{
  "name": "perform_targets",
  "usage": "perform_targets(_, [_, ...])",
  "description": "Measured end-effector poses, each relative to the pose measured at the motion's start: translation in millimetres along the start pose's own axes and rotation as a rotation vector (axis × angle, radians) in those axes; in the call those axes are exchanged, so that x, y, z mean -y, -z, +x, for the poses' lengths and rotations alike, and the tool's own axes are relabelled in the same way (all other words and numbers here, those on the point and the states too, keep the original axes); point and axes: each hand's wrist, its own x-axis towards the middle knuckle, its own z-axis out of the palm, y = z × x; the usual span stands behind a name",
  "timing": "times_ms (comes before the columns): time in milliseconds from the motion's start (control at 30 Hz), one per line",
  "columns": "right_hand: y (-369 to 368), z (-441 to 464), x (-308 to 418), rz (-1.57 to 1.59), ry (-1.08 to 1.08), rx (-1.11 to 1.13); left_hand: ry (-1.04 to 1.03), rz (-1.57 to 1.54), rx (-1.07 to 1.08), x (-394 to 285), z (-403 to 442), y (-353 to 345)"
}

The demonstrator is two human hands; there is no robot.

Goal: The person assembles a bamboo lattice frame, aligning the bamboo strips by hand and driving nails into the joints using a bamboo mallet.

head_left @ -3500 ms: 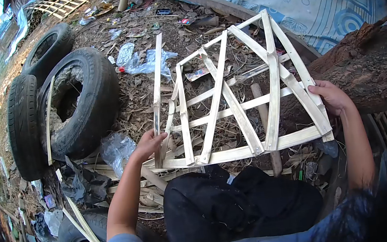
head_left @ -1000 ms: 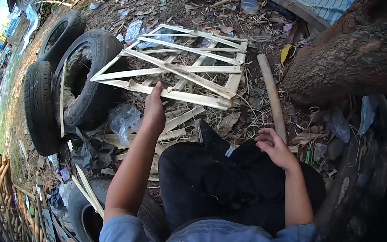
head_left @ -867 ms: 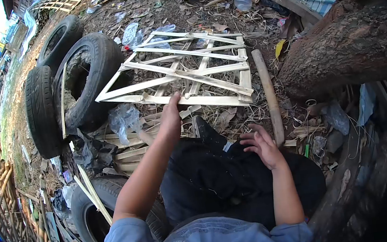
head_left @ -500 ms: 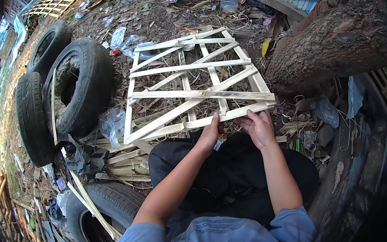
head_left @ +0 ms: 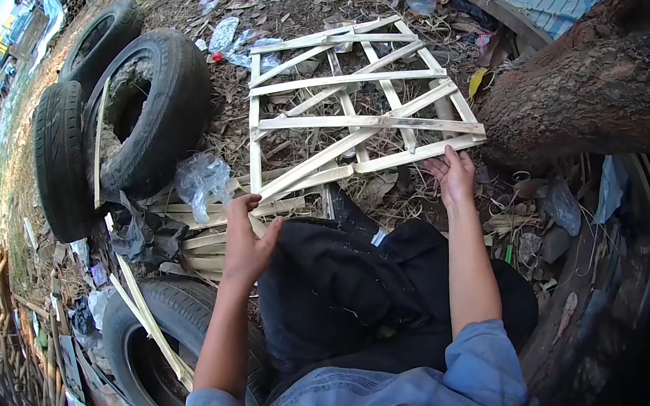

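Note:
A panel of pale split-bamboo strips (head_left: pixel 351 81), crossed into an open lattice, extends in front of my knees. My right hand (head_left: pixel 454 177) is at its near right edge, thumb against the front strip and fingers just under it. Beyond the panel's near left corner, my left hand (head_left: pixel 245 241) is open, thumb spread from the fingers. Its fingertips are close to that corner; whether they touch is unclear. Loose bamboo strips (head_left: pixel 204 240) lie on the ground beside my left hand.
Old tyres (head_left: pixel 181 99) stand at the left, and another tyre (head_left: pixel 182 297) lies near my left arm with split strips (head_left: pixel 144 318) across it. A thick tree trunk (head_left: pixel 587 90) is at the right. Crumpled clear plastic (head_left: pixel 203 184) and dry leaves litter the soil.
My left hand has left the middle of the front strip and moved left, opening. My right hand stays at the near right edge. The view has shifted slightly.

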Motion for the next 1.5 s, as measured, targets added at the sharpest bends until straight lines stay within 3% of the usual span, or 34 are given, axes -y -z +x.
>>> perform_targets(67, [-6.3,-2.4,12.1,-0.045,0.057,0.047,0.087,0.015,0.054,6.9,16.0,-5.7])
perform_targets(267, [-7.4,18.1,36.7,-0.057,0.110,0.010,0.653,0.068,0.002,61.0,94.3,-33.5])
perform_targets(400, [1.2,24.5,42.6,-0.007,0.110,0.035,0.688,0.089,0.223,65.0,107.2,-38.1])
perform_targets(433, [3.3,23.7,43.8,-0.042,0.113,0.042,0.757,-0.129,0.237,56.8,103.5,-32.9])
perform_targets(467, [5.9,22.1,44.6,-0.081,0.115,0.052,0.886,-0.341,0.073,62.3,98.7,-42.8])
perform_targets(533, [10.8,22.3,40.2,-0.100,0.108,0.079,0.711,-0.352,0.109,99.3,97.5,-53.0])
perform_targets(600, [8.3,10.4,40.0,-0.065,0.088,0.127,0.703,-0.515,-0.005,94.2,97.7,-53.3])
perform_targets(667, [14.4,-0.3,27.0,-0.028,0.078,0.100,0.626,-0.637,0.043,92.2,99.5,-38.1])
perform_targets(867, [25.1,-28.3,-8.8,-0.071,-0.137,-0.042,0.425,-0.598,0.068,26.5,90.8,-7.3])
perform_targets(967, [24.0,-36.9,-26.9,-0.047,-0.228,0.049,0.382,-0.532,0.039,11.7,89.4,-7.4])
perform_targets(1067, [4.7,-58.3,-30.9,-0.101,-0.453,0.187,0.332,-0.497,-0.002,8.6,87.0,-12.5])
perform_targets(1133, [-8.5,-62.3,-34.1,-0.028,-0.357,0.259,0.303,-0.568,-0.052,13.9,88.7,-18.1])
perform_targets(1267, [-16.0,-60.3,-23.1,0.130,-0.237,0.486,0.367,-0.621,-0.096,18.4,90.1,-16.4])
perform_targets(1333, [-26.3,-66.0,-15.4,0.001,-0.127,0.560,0.432,-0.644,-0.070,28.2,94.0,-7.7])
perform_targets(1433, [-40.3,-67.5,-6.8,0.085,-0.154,0.645,0.662,-0.590,0.013,59.0,97.0,-3.5])
perform_targets(1500, [-43.1,-60.1,-12.9,0.073,-0.154,0.668,0.690,-0.576,0.052,87.6,101.5,-6.4])
